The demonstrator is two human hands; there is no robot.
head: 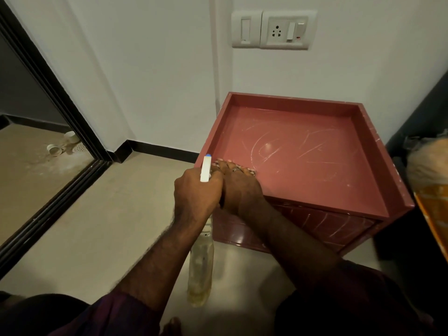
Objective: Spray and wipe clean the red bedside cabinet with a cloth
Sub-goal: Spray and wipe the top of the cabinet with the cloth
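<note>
Left hand point(196, 193) grips a clear plastic spray bottle point(200, 260); right hand point(242, 187), fingers flat, presses a checked cloth point(252, 171) on the red bedside cabinet point(303, 146), just ahead. So crowded, the bottle may knock the wiping hand.

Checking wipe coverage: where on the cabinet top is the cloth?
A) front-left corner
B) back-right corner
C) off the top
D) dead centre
A: the right hand presses the cloth flat at the cabinet top's front-left corner, beside the left hand gripping the spray bottle.
</note>
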